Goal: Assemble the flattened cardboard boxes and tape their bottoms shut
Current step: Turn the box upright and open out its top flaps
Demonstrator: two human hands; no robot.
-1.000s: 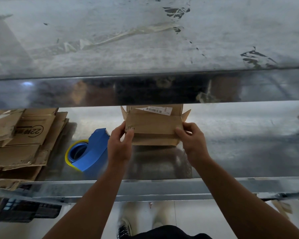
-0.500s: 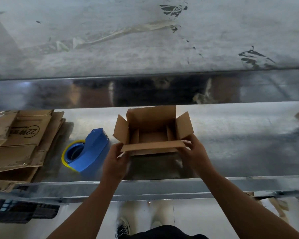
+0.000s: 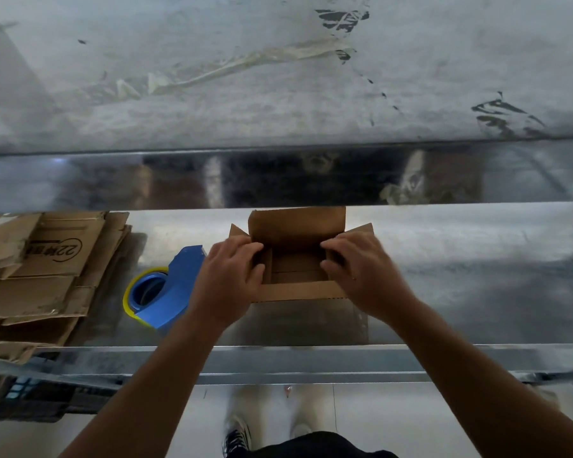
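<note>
While the box sits just right of the tape dispenser, my left hand and right hand curl their fingers over its side flaps; next, I judge, the long flaps need closing.

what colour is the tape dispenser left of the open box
Blue, the tape dispenser, with a yellow-edged tape roll in it; it shows clearly in the head view.
</note>
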